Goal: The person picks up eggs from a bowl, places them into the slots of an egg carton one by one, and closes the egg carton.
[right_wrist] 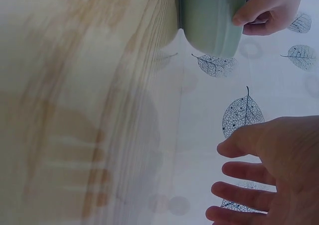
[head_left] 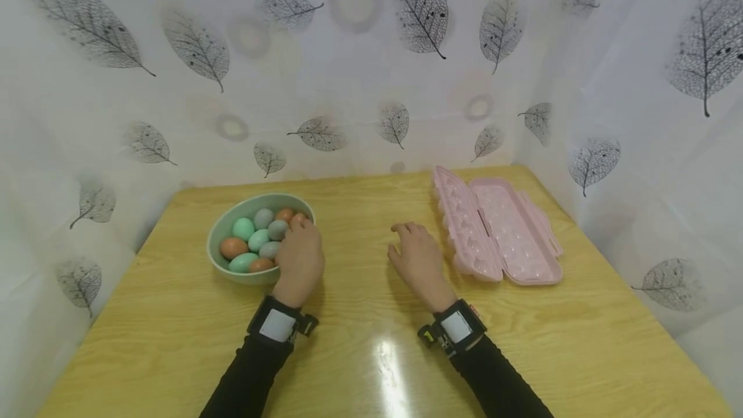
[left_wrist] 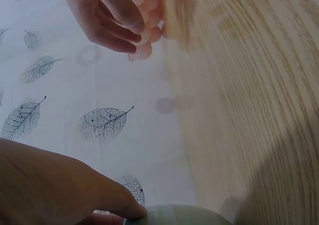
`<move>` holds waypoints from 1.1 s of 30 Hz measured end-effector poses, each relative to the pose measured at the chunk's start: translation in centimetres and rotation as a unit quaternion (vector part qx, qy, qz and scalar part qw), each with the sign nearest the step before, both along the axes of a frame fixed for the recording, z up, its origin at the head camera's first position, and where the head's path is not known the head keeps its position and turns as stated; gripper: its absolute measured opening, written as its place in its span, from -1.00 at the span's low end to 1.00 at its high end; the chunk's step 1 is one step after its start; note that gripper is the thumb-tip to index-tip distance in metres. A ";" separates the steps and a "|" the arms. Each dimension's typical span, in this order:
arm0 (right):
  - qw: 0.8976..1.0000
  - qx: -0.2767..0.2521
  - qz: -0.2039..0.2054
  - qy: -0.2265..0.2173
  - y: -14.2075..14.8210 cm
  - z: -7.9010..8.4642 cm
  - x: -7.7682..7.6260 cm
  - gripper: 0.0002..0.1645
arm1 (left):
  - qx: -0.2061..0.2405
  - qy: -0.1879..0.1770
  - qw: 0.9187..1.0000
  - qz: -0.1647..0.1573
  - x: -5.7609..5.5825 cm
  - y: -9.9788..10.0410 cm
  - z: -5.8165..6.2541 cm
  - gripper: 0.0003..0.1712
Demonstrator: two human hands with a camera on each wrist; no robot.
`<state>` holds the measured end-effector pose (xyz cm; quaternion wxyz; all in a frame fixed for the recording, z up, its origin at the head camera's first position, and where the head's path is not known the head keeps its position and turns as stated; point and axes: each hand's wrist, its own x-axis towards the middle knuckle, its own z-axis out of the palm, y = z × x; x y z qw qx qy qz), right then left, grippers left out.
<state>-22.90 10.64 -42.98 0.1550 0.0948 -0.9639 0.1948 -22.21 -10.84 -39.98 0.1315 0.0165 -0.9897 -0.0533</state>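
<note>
- Currently, the left hand [head_left: 300, 260] reaches over the right side of the bowl [right_wrist: 209, 21], its fingers beside a brown egg [head_left: 298, 218]; whether it grips one, I cannot tell.
- Nearby, the right hand [head_left: 419, 263] hangs just left of the pink egg carton [head_left: 511, 224], fingers loosely spread, holding nothing.
- Many eggs [head_left: 243, 229] lie heaped in the bowl; the carton lies open on the table [head_left: 360, 224].
- Taking an egg seems the step in hand; the next move likely calls for a gentle pinch.
- The left fingertips are hidden; the left wrist view cuts off most of the bowl.
</note>
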 end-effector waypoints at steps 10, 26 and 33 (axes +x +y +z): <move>1.000 -0.010 -0.003 0.005 0.0 -0.1 0.3 -0.63 | -0.018 0.067 0.997 -0.039 1.0 0.7 -0.8 -0.85; 1.000 -0.017 -0.007 -0.007 -0.1 -0.3 0.4 -0.59 | -0.028 0.130 0.984 -0.115 4.4 3.5 -1.0 -0.88; 1.000 -0.013 -0.002 -0.002 0.1 -0.4 0.3 -0.57 | -0.031 0.121 0.985 -0.120 4.8 4.1 -0.8 -0.82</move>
